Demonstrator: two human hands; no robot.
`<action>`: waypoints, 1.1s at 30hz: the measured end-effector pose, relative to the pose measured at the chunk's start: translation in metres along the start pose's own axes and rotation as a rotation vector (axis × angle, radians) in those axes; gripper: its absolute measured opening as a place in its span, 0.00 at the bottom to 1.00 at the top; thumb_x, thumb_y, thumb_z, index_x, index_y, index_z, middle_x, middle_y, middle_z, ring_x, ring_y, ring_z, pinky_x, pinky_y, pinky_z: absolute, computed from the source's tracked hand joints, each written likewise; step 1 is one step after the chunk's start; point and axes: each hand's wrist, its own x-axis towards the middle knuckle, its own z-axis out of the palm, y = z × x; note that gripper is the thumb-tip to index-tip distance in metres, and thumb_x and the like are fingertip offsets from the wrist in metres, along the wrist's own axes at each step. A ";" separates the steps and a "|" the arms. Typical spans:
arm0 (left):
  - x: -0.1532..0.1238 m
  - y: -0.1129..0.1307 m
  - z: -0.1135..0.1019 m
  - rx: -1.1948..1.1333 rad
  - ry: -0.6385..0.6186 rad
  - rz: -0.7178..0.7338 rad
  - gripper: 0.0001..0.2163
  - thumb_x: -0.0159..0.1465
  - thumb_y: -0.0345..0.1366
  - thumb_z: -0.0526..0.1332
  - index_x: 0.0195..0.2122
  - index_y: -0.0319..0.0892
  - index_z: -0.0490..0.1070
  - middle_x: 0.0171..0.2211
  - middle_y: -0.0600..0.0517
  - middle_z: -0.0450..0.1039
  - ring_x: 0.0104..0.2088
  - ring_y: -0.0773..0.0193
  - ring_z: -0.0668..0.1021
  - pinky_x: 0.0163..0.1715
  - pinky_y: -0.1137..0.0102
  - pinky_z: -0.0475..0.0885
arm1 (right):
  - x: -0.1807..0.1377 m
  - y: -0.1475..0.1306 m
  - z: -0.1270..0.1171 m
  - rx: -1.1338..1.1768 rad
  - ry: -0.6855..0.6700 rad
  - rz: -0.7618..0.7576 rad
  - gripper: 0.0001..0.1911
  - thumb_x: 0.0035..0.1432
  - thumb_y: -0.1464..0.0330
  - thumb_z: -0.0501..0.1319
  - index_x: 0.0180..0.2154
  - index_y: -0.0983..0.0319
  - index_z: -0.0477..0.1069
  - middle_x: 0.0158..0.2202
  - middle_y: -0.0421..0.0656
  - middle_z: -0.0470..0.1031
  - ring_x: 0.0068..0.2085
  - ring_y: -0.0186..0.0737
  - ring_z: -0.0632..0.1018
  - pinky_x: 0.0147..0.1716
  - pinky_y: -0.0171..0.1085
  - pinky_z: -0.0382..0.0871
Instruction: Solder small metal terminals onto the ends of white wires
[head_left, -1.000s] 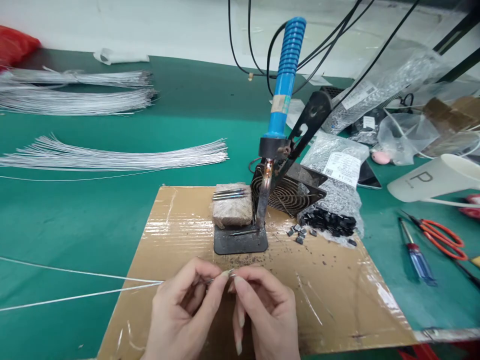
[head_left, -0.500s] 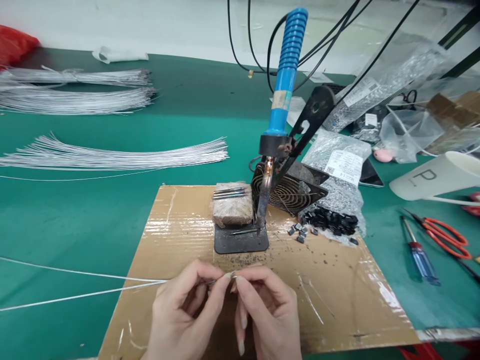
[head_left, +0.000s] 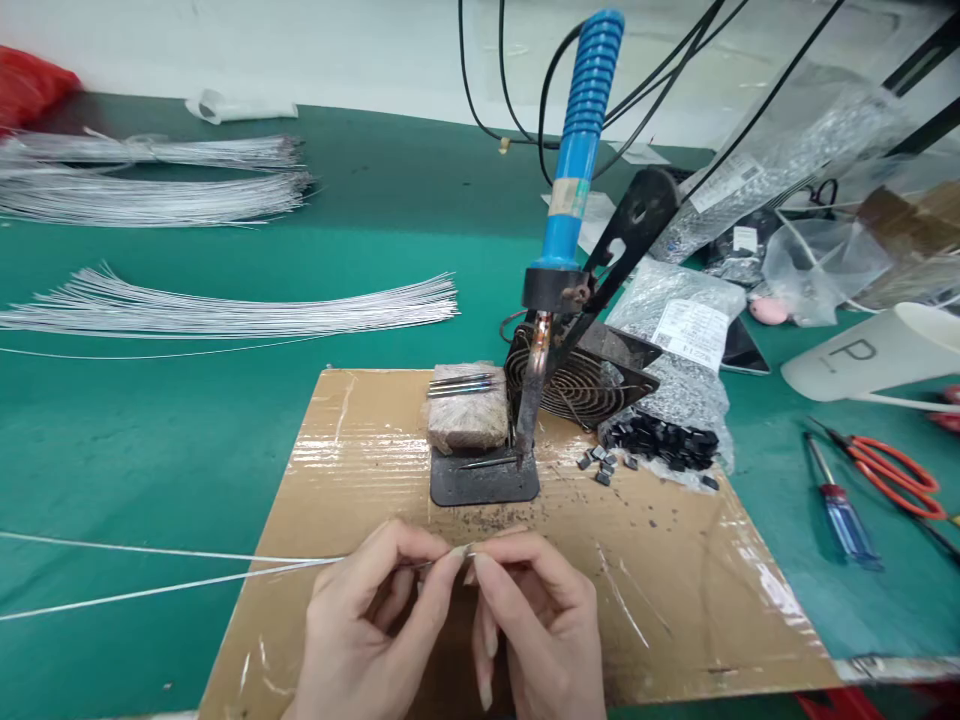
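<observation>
Two hands (head_left: pixel 367 620); one soldering iron (head_left: pixel 576 170); one screwdriver (head_left: pixel 846 518)

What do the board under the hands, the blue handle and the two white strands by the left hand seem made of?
Board: apparently corrugated cardboard, tan with faint ridges; shiny patches suggest a glossy covering.
Blue handle: probably moulded plastic, slightly glossy, ribbed near the top.
Two white strands: smooth, perhaps plastic-coated wire; what is inside cannot be seen.

Bright light leaves glare on the cardboard (head_left: pixel 675 580).
</observation>
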 end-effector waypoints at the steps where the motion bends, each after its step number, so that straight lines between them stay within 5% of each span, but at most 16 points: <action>1: 0.000 0.000 0.000 -0.007 -0.003 -0.002 0.07 0.63 0.37 0.68 0.28 0.45 0.76 0.25 0.59 0.73 0.25 0.73 0.74 0.28 0.83 0.71 | 0.000 0.000 0.000 -0.001 -0.001 0.000 0.14 0.58 0.58 0.75 0.32 0.62 0.81 0.15 0.33 0.67 0.12 0.24 0.68 0.13 0.22 0.59; 13: 0.000 -0.005 -0.002 0.037 -0.048 0.097 0.08 0.66 0.36 0.66 0.29 0.45 0.75 0.24 0.58 0.72 0.23 0.72 0.73 0.23 0.80 0.69 | 0.000 0.001 -0.003 0.026 -0.030 0.003 0.12 0.60 0.59 0.74 0.33 0.61 0.81 0.16 0.33 0.68 0.12 0.25 0.69 0.13 0.22 0.60; 21: 0.005 -0.016 -0.012 0.185 -0.151 0.328 0.06 0.68 0.32 0.65 0.33 0.46 0.74 0.25 0.57 0.74 0.23 0.69 0.75 0.22 0.77 0.69 | 0.001 -0.003 -0.009 0.044 -0.101 -0.002 0.13 0.61 0.61 0.73 0.31 0.63 0.79 0.30 0.37 0.75 0.15 0.21 0.71 0.14 0.23 0.60; 33: 0.006 -0.010 -0.010 0.162 -0.168 0.432 0.07 0.68 0.27 0.64 0.34 0.46 0.74 0.24 0.58 0.74 0.23 0.70 0.73 0.22 0.75 0.67 | 0.002 -0.007 -0.013 0.027 -0.140 0.048 0.16 0.62 0.59 0.73 0.30 0.63 0.75 0.22 0.34 0.69 0.14 0.22 0.69 0.14 0.22 0.57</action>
